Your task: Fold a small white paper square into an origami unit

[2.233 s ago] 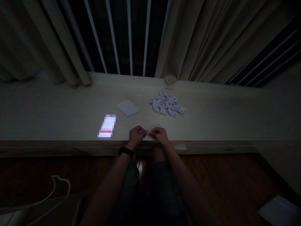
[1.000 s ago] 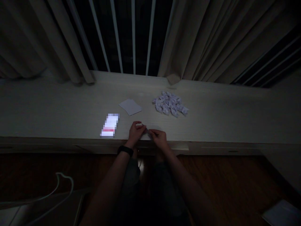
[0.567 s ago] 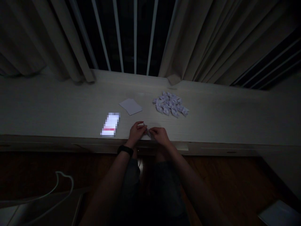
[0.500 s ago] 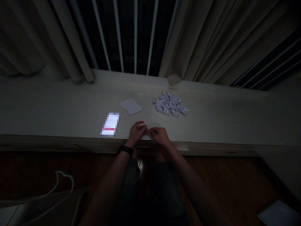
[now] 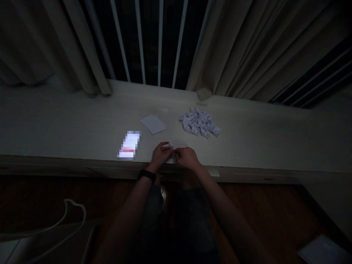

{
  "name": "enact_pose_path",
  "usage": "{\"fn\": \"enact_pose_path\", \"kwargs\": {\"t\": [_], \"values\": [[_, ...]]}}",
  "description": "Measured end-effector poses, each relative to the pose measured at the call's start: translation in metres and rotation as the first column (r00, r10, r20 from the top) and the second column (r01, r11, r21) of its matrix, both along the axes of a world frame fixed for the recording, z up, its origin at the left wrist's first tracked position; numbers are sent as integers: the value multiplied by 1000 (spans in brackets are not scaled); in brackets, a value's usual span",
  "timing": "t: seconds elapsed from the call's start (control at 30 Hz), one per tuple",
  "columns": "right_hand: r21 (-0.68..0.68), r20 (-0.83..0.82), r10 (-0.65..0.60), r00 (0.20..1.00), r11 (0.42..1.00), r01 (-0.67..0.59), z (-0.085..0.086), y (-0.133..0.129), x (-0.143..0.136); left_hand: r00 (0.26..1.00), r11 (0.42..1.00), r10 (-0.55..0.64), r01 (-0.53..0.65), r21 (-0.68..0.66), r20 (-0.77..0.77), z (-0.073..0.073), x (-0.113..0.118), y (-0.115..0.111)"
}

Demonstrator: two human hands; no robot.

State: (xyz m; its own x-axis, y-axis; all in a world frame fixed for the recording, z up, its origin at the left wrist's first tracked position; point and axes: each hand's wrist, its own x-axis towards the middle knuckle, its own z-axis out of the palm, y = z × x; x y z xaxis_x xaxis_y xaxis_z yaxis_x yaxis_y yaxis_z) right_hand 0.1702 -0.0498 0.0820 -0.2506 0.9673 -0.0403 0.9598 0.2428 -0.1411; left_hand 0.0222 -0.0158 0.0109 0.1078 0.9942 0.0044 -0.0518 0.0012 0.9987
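Near the front edge of the pale ledge (image 5: 253,146), my left hand (image 5: 161,154) and my right hand (image 5: 187,157) meet over a small piece of folded white paper (image 5: 172,158). Both hands pinch it between thumb and fingers, and they partly hide its shape. A dark band (image 5: 146,175) is around my left wrist. Beyond my hands lies a small stack of flat white paper sheets (image 5: 153,124). To the right of that stack is a pile of small folded paper pieces (image 5: 198,121), light with faint purplish tones.
A lit phone (image 5: 129,145), its screen blurred out, lies left of my hands. Beige curtains (image 5: 233,47) and a barred window (image 5: 148,44) stand behind the ledge. A white cable (image 5: 84,212) loops at the lower left. A pale flat object (image 5: 324,250) is at the lower right.
My right hand has shifted slightly over the folded paper, and its fingers are closer to my left fingertips. The view has tilted a little. The pile and the stack stay put.
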Motion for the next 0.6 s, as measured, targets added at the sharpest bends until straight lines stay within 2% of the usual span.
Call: {"fn": "enact_pose_path", "kwargs": {"t": [0.37, 0.6], "values": [[-4, 6, -134, 991, 991, 134, 0, 2, -13, 994, 996, -39, 47, 78, -106, -4, 1, -3], [19, -22, -123, 992, 992, 123, -5, 4, -13, 997, 998, 10, -5, 69, -71, -13, 4, 2]]}}
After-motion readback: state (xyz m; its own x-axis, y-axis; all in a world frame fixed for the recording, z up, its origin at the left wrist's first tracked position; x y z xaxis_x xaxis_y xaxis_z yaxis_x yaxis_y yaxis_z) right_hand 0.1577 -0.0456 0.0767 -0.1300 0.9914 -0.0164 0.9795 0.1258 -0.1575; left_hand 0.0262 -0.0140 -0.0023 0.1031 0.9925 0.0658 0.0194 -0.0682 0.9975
